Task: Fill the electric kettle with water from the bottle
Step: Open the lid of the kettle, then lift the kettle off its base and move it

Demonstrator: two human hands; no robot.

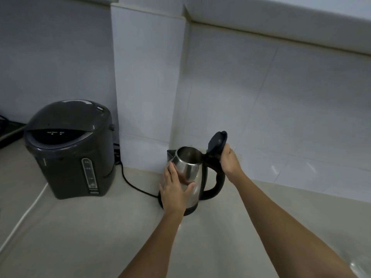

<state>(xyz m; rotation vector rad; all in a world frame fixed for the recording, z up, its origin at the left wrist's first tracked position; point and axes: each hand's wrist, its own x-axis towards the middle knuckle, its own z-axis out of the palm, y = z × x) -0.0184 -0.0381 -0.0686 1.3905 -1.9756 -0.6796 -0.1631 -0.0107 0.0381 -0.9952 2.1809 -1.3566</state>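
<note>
One steel electric kettle (190, 177) stands on the pale tabletop (80, 237) near the tiled corner, on a dark base, its black lid (217, 142) tipped upright on the hinge and the mouth open. The left hand (173, 189) lies flat against the kettle's side, fingers (170, 173) spread wide and thumb curved round the steel. The right hand (229, 159) holds the lid's lower edge above the black handle (217, 183), its fingertips hidden behind it. One dark thermo pot (69, 149) stands well to the left; its gauge reads 2.0 at the bottom, the rest too blurred. One black cord (130, 182) runs along the tabletop between them.
</note>
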